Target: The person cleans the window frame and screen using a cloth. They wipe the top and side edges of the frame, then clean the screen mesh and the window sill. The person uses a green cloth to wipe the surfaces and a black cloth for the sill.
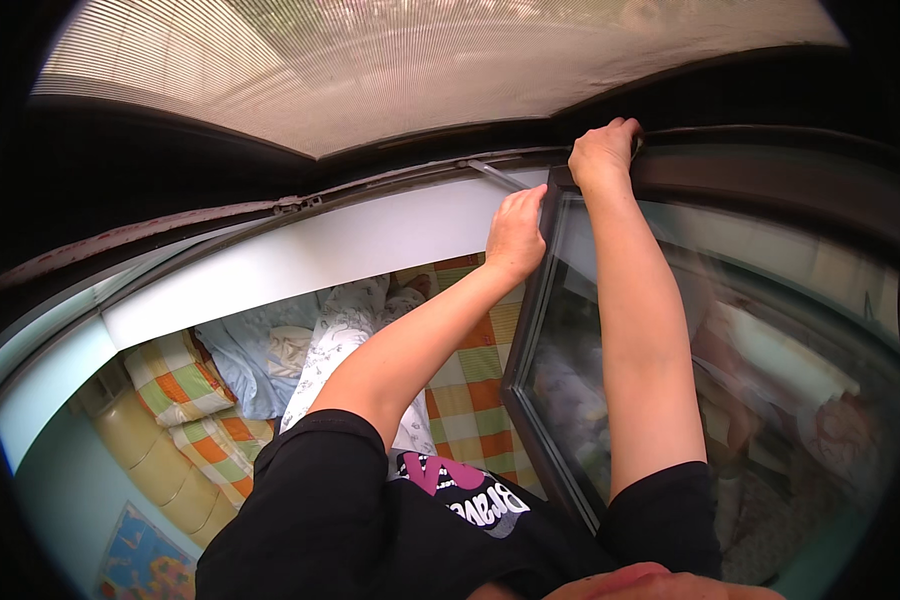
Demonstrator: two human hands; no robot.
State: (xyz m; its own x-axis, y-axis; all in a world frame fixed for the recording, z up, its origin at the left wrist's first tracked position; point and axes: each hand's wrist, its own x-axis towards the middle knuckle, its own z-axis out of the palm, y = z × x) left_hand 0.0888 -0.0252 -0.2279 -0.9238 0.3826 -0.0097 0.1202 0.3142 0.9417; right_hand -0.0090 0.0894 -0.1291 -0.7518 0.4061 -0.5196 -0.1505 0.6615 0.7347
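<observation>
My left hand (516, 232) is closed around the upright edge of a dark-framed glazed window sash (529, 360), close to its upper corner. Higher and to the right, my right hand (606, 156) reaches over the sash's top edge. Its fingertips are bent over the dark frame, and what lies under them is hidden. The sash stands swung inward at an angle. A metal stay arm (499, 175) links the window frame's track (375, 180) to the sash corner. Beyond the opening is a fine mesh insect screen (420, 82).
A white sill (330, 240) runs below the frame. Beneath it is a bed with a checked cover (469, 367), a checked pillow (176, 375), blue bedding (259, 375) and white patterned fabric (345, 322). A padded headboard (157, 450) and a colourful wall map (146, 555) are at left.
</observation>
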